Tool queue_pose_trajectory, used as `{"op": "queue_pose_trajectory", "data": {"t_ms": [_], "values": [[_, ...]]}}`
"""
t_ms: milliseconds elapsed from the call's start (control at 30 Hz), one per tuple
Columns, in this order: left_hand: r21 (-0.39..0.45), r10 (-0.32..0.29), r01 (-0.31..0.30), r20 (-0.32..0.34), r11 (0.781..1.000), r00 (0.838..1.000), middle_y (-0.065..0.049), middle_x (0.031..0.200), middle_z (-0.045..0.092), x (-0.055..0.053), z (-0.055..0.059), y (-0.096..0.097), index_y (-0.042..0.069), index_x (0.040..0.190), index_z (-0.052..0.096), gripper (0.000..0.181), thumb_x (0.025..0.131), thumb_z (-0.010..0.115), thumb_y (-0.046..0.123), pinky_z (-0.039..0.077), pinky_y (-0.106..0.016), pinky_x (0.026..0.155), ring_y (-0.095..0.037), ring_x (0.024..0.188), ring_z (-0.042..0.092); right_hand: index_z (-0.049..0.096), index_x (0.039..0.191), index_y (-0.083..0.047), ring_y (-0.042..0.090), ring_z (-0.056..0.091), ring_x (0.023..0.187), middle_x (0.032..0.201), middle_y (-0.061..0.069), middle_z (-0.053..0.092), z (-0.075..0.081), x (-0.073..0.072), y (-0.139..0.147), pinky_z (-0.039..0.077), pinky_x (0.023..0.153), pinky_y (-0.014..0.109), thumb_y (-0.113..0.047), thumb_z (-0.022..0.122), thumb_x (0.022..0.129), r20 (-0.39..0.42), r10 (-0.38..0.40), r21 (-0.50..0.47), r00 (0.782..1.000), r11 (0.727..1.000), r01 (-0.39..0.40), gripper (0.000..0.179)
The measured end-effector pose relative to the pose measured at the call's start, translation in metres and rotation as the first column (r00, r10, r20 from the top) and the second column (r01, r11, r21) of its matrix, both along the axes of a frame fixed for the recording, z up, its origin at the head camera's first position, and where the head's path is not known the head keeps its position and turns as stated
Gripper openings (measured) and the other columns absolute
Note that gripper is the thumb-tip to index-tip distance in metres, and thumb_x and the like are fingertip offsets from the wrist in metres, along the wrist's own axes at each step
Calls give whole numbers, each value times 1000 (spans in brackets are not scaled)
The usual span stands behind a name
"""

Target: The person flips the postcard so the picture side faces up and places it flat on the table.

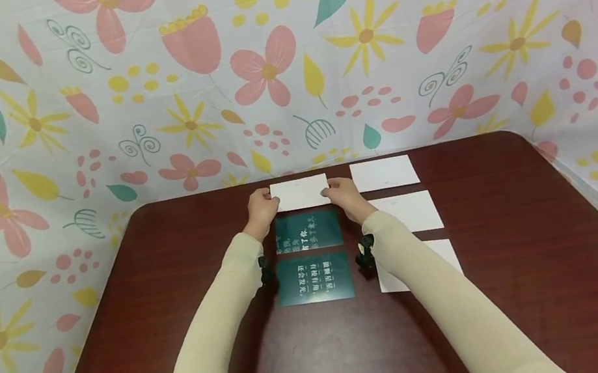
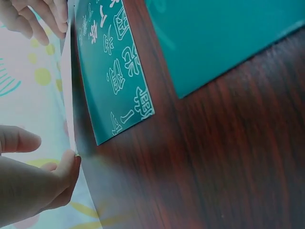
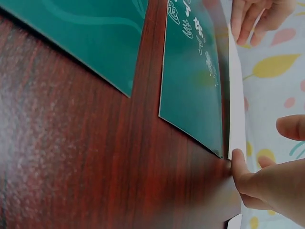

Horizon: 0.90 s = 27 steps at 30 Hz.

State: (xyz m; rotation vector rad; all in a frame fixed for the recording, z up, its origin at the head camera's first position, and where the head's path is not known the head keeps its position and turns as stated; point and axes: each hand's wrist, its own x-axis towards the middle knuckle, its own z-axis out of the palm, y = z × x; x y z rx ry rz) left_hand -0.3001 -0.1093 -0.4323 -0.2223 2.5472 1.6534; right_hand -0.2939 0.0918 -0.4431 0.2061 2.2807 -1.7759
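Note:
A white card [image 1: 300, 193] is held at its two short ends near the table's back edge, my left hand [image 1: 263, 211] at one end and my right hand [image 1: 345, 197] at the other. Seen nearly edge-on in the left wrist view, the card [image 2: 68, 90] has the left fingertips [image 2: 71, 160] right at its end. The right wrist view shows the right fingertips [image 3: 237, 160] at the opposite end. Just in front lies a dark green card [image 1: 308, 231] with white characters, and nearer still a second green card [image 1: 314, 279] with upright lines of writing.
To the right, a column of white cards lies on the table: a back one [image 1: 384, 173], a middle one [image 1: 410, 213] and a front one [image 1: 444, 254] partly under the right sleeve [image 1: 433, 276]. Behind the dark wooden table [image 1: 168, 254] hangs a flowered cloth [image 1: 276, 118].

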Motion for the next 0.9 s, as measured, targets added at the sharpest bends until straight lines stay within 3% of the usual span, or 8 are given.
{"op": "queue_pose_trajectory", "data": {"t_ms": [333, 600, 900], "values": [[29, 38, -37, -21, 999, 999, -21, 134, 47, 4, 4, -3, -5, 141, 41, 47, 96, 49, 6, 44, -41, 96, -32, 120, 47, 30, 149, -1, 32, 41, 133, 151, 17, 33, 0, 0, -1, 37, 107, 40, -18, 51, 98, -19, -20, -37, 1000, 999, 19, 57], [47, 40, -40, -14, 998, 999, -20, 135, 46, 2, 8, -4, -5, 143, 39, 49, 97, 48, 7, 43, -42, 98, -32, 122, 46, 29, 149, -1, 32, 41, 132, 151, 17, 32, 10, -2, -1, 37, 106, 40, -18, 51, 99, -37, -17, -45, 999, 999, 15, 58], [43, 30, -28, -48, 999, 998, -19, 135, 46, -1, 10, 0, -2, 146, 35, 51, 100, 47, 15, 42, -43, 99, -32, 121, 46, 27, 151, -3, 32, 39, 134, 152, 16, 30, 23, -3, 2, 37, 106, 40, -19, 50, 100, -47, -15, -79, 999, 997, 12, 57]]}}
